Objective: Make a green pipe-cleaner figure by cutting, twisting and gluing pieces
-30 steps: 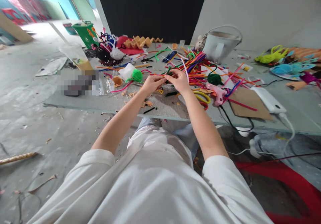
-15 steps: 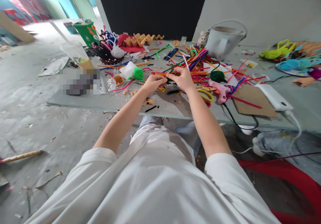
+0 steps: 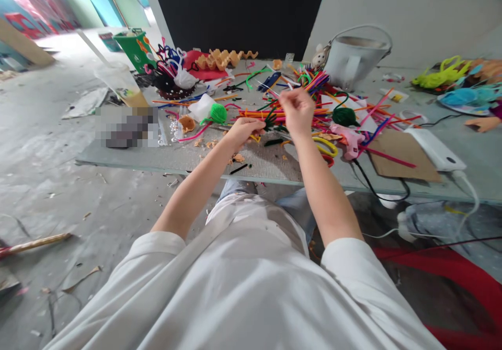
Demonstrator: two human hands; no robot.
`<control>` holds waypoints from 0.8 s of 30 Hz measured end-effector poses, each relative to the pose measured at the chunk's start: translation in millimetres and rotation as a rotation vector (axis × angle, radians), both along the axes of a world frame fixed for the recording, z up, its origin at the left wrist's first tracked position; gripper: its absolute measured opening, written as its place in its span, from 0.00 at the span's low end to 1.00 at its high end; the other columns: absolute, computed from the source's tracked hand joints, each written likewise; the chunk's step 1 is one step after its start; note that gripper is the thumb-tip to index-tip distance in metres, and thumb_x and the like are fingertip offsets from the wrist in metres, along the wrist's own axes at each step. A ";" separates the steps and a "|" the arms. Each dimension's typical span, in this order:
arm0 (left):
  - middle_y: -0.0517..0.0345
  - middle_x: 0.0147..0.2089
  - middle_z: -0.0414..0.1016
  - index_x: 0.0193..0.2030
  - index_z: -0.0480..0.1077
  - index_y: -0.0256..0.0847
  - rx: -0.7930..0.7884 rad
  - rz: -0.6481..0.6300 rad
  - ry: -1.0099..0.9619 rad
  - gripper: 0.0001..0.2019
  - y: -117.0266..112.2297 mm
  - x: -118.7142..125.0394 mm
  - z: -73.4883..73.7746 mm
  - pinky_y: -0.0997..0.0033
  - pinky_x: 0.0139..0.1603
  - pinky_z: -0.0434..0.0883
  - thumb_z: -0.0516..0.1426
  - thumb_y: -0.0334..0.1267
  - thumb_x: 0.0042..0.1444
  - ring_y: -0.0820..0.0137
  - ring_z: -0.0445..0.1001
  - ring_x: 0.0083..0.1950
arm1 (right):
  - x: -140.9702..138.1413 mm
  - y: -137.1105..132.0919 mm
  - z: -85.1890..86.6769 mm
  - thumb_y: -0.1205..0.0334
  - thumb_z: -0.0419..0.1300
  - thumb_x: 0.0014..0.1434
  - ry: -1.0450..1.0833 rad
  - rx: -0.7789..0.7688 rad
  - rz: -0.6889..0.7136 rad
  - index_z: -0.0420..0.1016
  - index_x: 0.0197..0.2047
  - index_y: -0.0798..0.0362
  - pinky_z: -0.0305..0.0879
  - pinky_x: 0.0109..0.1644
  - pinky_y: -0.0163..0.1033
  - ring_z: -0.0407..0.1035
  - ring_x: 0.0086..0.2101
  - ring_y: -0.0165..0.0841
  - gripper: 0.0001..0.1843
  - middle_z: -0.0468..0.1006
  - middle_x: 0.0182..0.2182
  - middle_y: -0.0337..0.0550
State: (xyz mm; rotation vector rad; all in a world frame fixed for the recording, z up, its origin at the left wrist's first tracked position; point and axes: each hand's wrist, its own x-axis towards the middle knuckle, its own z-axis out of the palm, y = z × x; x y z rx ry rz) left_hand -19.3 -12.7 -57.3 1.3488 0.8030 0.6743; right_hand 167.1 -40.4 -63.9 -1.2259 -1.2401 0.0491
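My left hand (image 3: 246,132) is closed in a pinch just above the table's front part. Its fingertips grip a small dark green pipe cleaner piece (image 3: 270,121) whose ends fan out. My right hand (image 3: 298,113) is raised to the right of it, fingers curled together in a pinch; what they hold, if anything, is too thin to make out. Behind both hands lies a heap of coloured pipe cleaners (image 3: 288,113). A dark green yarn ball (image 3: 345,116) and a pink glue gun (image 3: 348,138) lie to the right, near yellow-handled scissors (image 3: 326,146).
At the left stand a drink cup (image 3: 127,86) and a green bin (image 3: 135,52). A bright green yarn ball (image 3: 218,113) lies left of my hands. A metal bucket (image 3: 353,59) stands at the back. Cardboard (image 3: 403,156) and a white power strip (image 3: 437,151) lie at the right.
My right hand has moved up and away from my left hand; before, their fingertips met. The dark green piece at my left fingertips now shows plainly.
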 end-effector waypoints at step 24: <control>0.58 0.29 0.78 0.34 0.79 0.35 0.405 -0.026 -0.064 0.10 8.9 0.4 -8.3 0.79 0.23 0.55 0.63 0.42 0.58 0.81 0.61 0.23 | -17.6 -17.5 10.0 0.46 0.74 0.44 0.149 -0.398 0.447 0.74 0.29 0.51 0.62 0.33 0.37 0.65 0.29 0.30 0.20 0.72 0.25 0.37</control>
